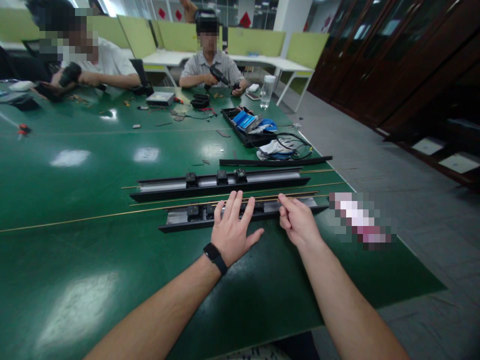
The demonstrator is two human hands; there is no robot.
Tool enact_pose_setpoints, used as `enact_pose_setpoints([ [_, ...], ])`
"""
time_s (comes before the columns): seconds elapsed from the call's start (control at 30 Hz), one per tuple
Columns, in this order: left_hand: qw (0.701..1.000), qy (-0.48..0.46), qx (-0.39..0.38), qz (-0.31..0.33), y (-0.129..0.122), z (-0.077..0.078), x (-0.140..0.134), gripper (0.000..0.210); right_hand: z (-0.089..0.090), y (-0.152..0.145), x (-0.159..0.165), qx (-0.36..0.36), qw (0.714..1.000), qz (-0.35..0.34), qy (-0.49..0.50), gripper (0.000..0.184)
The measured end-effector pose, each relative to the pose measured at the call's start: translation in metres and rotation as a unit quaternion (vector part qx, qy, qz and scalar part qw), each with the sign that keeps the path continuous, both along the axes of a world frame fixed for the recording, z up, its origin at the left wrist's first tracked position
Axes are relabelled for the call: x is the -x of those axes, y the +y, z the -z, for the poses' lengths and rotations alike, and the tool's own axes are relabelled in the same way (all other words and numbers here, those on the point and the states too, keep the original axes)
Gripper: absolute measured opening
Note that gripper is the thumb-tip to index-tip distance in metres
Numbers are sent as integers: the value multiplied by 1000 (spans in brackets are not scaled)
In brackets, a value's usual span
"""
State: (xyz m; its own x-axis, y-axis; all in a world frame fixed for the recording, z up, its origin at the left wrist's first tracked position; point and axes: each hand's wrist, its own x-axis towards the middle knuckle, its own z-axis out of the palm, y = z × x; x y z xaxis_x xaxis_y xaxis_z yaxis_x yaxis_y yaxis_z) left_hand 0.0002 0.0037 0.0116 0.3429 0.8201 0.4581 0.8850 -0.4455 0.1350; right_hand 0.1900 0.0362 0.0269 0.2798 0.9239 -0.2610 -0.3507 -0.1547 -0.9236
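My left hand, with a dark watch on its wrist, lies with fingers spread over the nearer black metal channel. Small black blocks sit inside that channel, some partly hidden by the fingers. My right hand is closed at the channel's right part, thumb and forefinger pinching a thin brass rod. This rod runs along the channel and far out to the left. Just behind lies a second black channel, with 3 black blocks in it and more thin rods beside it.
A loose black strip lies behind the channels. Further back are gloves with a cable and a black tray holding blue items. Two people handle power drills across the green table. The table's right edge is close.
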Motion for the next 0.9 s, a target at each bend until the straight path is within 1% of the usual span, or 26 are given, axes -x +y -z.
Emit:
enact_pose_setpoints([
  [0.13, 1000, 1, 1, -1, 0, 0, 0, 78, 1, 0, 0, -1, 1000, -1, -8, 39],
  [0.37, 1000, -3, -4, 1, 0, 0, 1, 78, 0, -1, -2, -15, 1000, -12, 9, 32],
  [0.67, 1000, -1, 2, 2, 0, -1, 1, 80, 0, 1, 1, -2, 1000, 6, 4, 38],
  [0.9, 1000, -1, 6, 3, 0, -2, 0, 79, -1, -1, -1, -13, 1000, -10, 4, 35],
])
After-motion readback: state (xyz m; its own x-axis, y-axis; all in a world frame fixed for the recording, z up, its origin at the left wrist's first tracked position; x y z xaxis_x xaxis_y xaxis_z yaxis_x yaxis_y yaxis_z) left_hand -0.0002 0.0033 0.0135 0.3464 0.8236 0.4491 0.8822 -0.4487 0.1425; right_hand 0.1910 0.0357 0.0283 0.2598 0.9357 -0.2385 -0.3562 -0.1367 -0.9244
